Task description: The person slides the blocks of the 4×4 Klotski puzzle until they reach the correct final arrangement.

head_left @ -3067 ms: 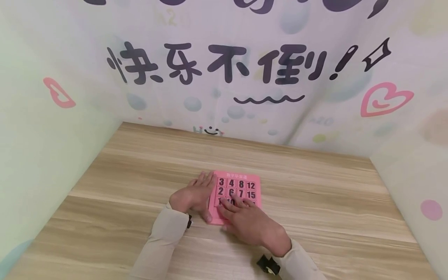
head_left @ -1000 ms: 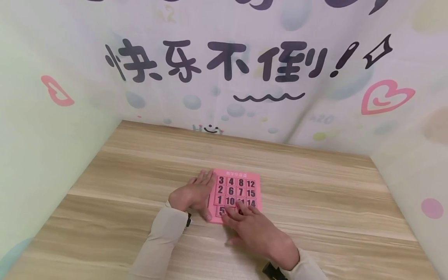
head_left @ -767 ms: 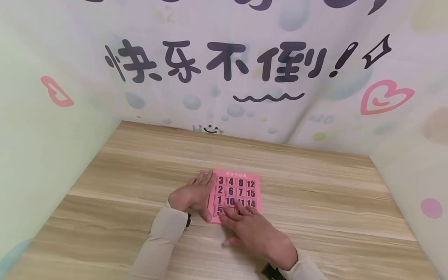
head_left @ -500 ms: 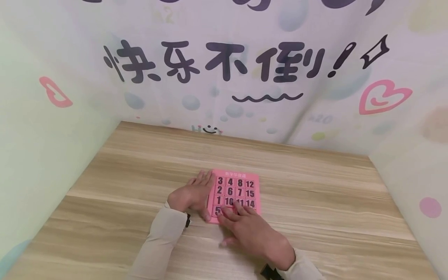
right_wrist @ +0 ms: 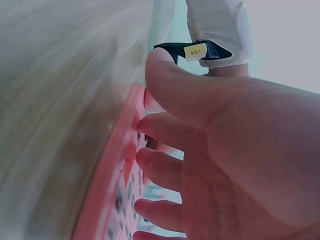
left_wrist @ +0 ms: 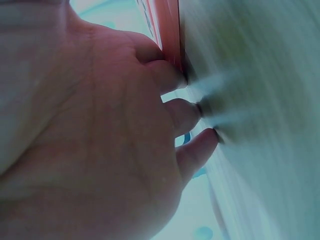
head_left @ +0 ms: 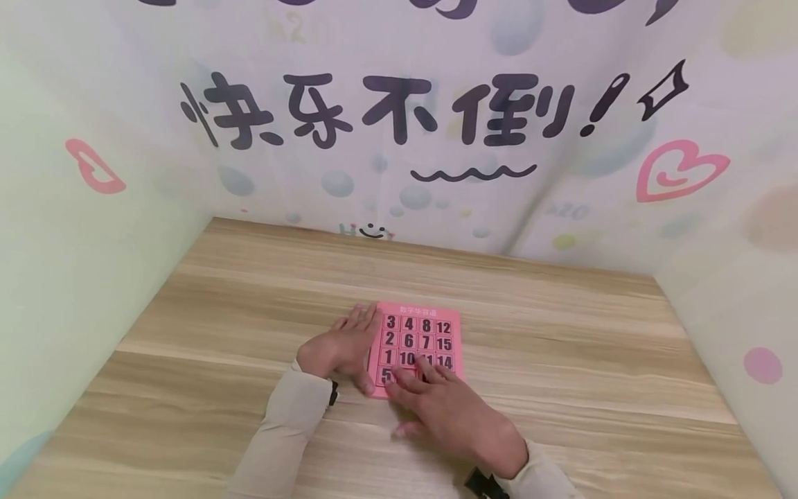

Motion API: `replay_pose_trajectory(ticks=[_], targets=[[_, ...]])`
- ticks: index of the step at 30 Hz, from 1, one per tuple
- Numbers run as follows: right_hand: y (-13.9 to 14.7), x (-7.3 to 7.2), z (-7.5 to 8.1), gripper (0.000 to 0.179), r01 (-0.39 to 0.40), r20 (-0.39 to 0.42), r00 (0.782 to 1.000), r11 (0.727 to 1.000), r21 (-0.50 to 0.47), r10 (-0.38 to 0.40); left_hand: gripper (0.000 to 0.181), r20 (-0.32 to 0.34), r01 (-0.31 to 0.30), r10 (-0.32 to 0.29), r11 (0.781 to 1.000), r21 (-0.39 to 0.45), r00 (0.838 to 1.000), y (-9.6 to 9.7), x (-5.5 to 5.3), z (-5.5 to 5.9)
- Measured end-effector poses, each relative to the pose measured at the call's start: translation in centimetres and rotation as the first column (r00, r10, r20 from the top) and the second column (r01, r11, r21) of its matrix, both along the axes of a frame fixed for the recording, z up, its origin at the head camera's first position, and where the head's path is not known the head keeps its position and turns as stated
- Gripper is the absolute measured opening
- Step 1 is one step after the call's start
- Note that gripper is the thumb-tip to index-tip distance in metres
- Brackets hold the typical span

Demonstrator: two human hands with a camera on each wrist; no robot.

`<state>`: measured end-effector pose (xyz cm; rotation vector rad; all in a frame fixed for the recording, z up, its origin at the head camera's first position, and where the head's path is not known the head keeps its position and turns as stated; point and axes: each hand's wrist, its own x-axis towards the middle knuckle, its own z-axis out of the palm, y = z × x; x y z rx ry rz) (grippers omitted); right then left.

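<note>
A pink sliding number puzzle (head_left: 416, 333) lies flat on the wooden table, with black numerals on its square tiles. My left hand (head_left: 345, 348) rests against its left side, thumb near the lower corner. In the left wrist view, fingertips of that left hand (left_wrist: 110, 125) touch the table beside the puzzle's pink edge (left_wrist: 170, 30). My right hand (head_left: 449, 409) reaches over the bottom row with fingers extended, index fingertip at the 5 tile (head_left: 386, 375). That tile sits in the lower left corner. The rest of the bottom row is mostly hidden under the right hand's fingers.
The wood-grain table (head_left: 561, 346) spreads around the puzzle. A white printed backdrop (head_left: 436, 208) with dark writing, hearts and bubbles stands behind, with pale walls at both sides. A black band (head_left: 483, 483) is on the right wrist.
The 5 tile, out of sight three seconds ago, came into view and slid left into the lower left corner under the right fingertips. The left hand has stayed against the puzzle.
</note>
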<state>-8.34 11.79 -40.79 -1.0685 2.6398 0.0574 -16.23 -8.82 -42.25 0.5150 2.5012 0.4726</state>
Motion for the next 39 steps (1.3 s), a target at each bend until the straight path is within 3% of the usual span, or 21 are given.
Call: replay_pose_trajectory(ticks=[19,26,39], targets=[[3.3,0.2,1.6,0.055,0.064,0.062,0.996,0.998,-0.022,-0.062,0.139,0.024,-0.021,0.021,1.000,-0.015,0.999,0.3,0.0,0.1],[3.3,0.2,1.6,0.055,0.065,0.089,0.994,0.998,-0.013,-0.064,0.141,0.031,-0.031,0.031,1.000,-0.003,0.999,0.1,0.1,0.2],[2.9,0.2,1.5,0.059,0.040,0.063,0.997,0.999,0.009,-0.041,0.140,0.028,-0.024,0.023,1.000,0.006,0.999,0.1,0.0,0.0]])
